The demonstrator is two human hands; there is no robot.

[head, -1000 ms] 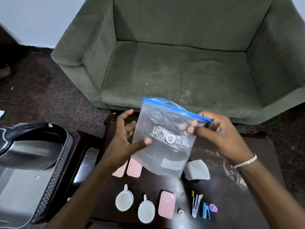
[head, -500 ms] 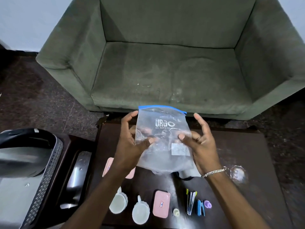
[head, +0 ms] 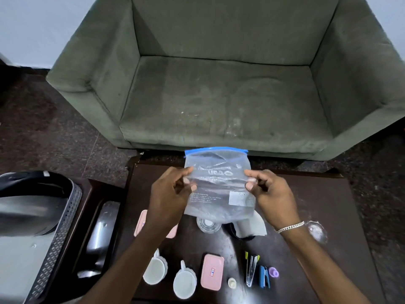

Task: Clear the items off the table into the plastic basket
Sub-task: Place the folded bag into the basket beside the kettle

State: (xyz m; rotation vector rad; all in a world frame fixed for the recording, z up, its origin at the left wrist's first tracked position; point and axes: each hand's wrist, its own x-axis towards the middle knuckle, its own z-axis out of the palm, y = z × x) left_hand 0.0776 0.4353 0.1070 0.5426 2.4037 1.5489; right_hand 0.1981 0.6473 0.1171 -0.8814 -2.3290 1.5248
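A clear zip bag point(head: 219, 185) with a blue seal hangs upright above the dark table point(head: 328, 205). My left hand point(head: 171, 196) pinches its left edge and my right hand point(head: 269, 194) pinches its right edge. Below on the table lie two white cups point(head: 155, 270) point(head: 184, 284), a pink box point(head: 212, 272), another pink box point(head: 140, 222) partly under my left arm, a clear lid point(head: 208, 224), a white folded item point(head: 249, 227), clips point(head: 251, 268), a blue clip point(head: 264, 279), a purple cap point(head: 274, 272) and a small cream cap point(head: 231, 283). The grey perforated plastic basket point(head: 59, 235) stands at the left.
A green sofa point(head: 219, 95) stands right behind the table. A metal tray point(head: 100, 233) lies on the lower dark surface between basket and table. A clear glass item point(head: 316, 230) sits by my right wrist. Inside the basket lies a metal vessel with a black handle point(head: 28, 183).
Both hands have slid out to the bag's side edges and the bag now hangs flatter and squarer. The view has shifted slightly.
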